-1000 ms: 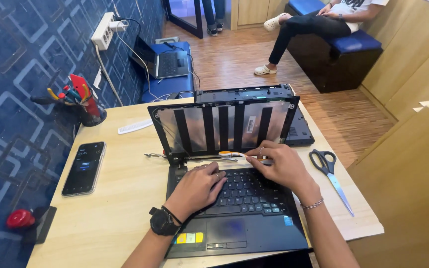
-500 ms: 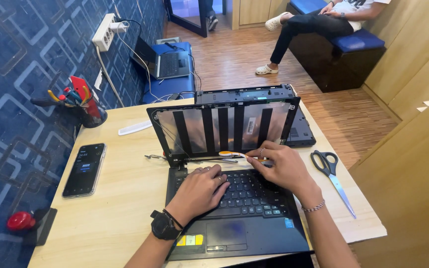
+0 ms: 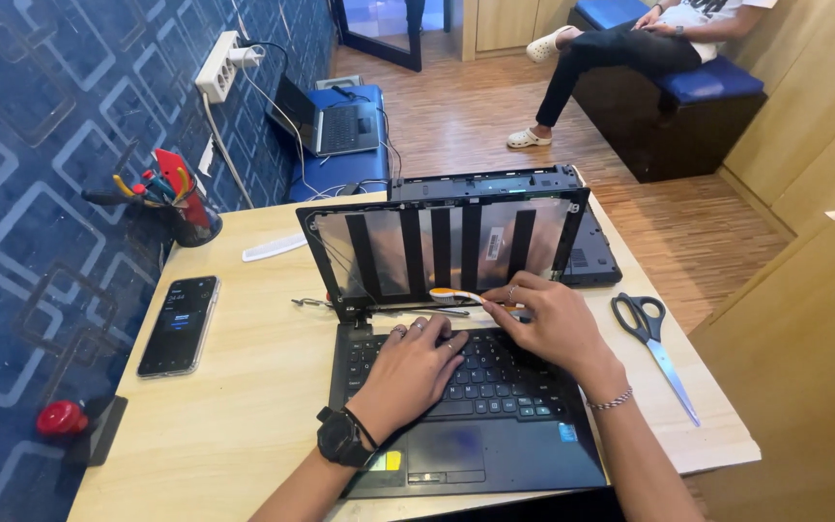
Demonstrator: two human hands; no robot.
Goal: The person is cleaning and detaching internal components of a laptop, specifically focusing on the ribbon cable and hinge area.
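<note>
Phone (image 3: 179, 325) left of laptop (image 3: 475, 425), scissors (image 3: 653, 343) right.

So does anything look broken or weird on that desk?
Yes. The laptop has no screen: its lid is a bare shell with black strips and loose wires. The left hand rests on the keyboard; the right hand holds an orange-and-white tool at the hinge.

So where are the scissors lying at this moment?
In the head view, the black-handled scissors lie on the wooden table at the person's right side, just beyond the right hand and beside the opened laptop.
</note>
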